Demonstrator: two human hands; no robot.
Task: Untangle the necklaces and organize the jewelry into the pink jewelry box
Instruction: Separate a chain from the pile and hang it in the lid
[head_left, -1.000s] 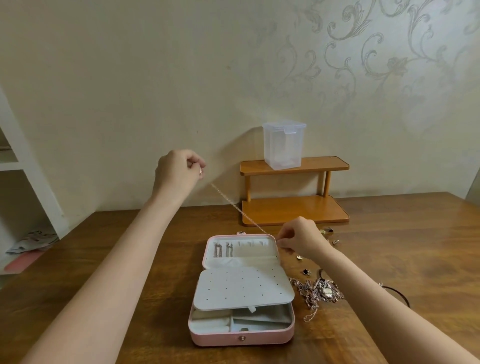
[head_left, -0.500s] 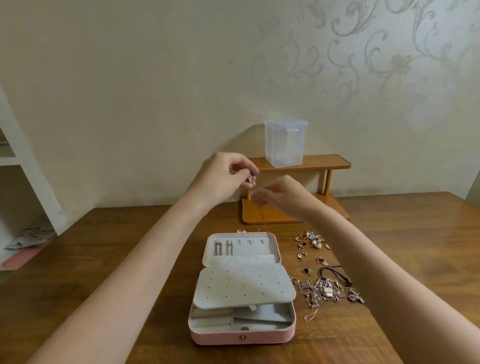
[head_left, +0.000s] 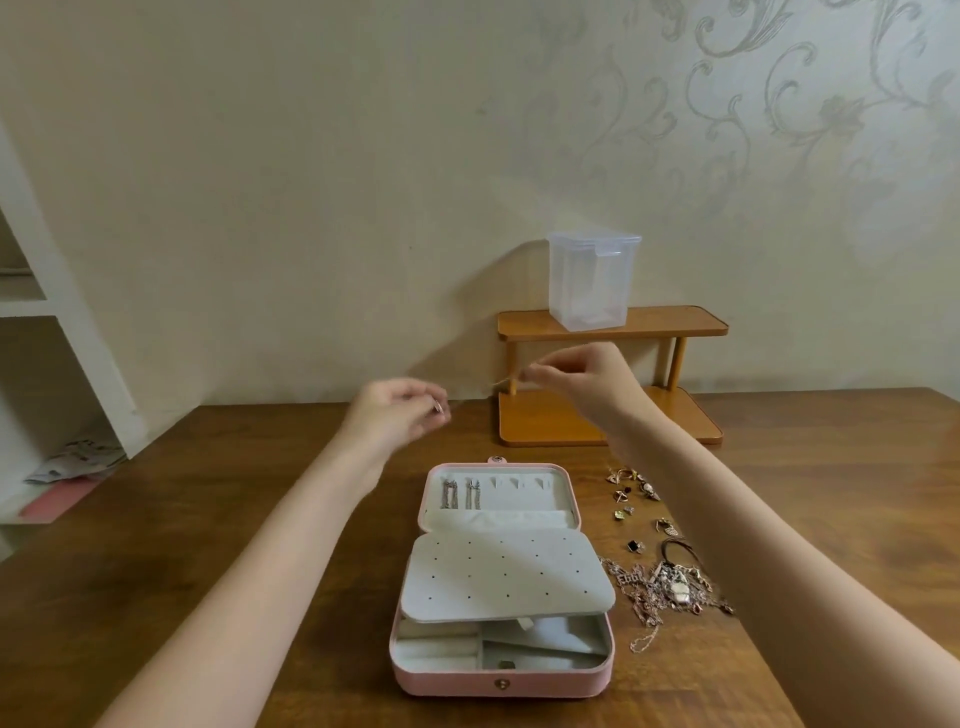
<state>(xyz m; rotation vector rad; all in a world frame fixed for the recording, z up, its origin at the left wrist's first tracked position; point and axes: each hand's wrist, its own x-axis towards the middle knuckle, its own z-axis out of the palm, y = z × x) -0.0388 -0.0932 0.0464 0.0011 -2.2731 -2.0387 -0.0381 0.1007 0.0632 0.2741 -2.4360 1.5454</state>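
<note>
While both hands are raised above the table (head_left: 218, 545), a thin necklace chain (head_left: 501, 383) is pinched at each end: the left hand (head_left: 397, 415) grips the lower end, the right hand (head_left: 582, 376) the higher, fingers curled on it. Its faint length runs left to right, rising rightward. The pink jewelry box (head_left: 501, 680) lies open below, long axis pointing away toward the wall. Tangled necklaces (head_left: 665, 592) and small pieces (head_left: 631, 491) lie just right of it. A wooden stand (head_left: 613, 421) carries a clear container (head_left: 592, 280).
</note>
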